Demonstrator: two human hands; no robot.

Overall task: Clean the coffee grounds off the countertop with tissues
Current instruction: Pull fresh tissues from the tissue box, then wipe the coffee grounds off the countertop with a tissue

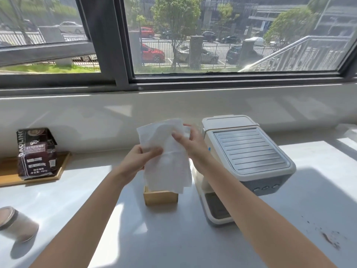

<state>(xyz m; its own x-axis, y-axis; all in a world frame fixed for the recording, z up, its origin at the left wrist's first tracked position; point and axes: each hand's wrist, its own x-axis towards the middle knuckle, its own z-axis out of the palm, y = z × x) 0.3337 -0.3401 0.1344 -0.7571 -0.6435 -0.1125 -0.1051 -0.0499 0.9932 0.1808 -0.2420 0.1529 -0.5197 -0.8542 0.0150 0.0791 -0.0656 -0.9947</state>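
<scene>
Both hands are gripping one white tissue [166, 151]: left hand [141, 159] pinching its lower left edge, right hand [191, 144] pinching its upper right, holding it up over one wooden tissue box [160, 198]. One countertop [173, 238] is carrying: one coffee machine [249, 153]; one coffee bag [36, 153] standing on one wooden tray [61, 167]; one jar [17, 225]; one patch of coffee grounds [330, 240], lying far right.
</scene>
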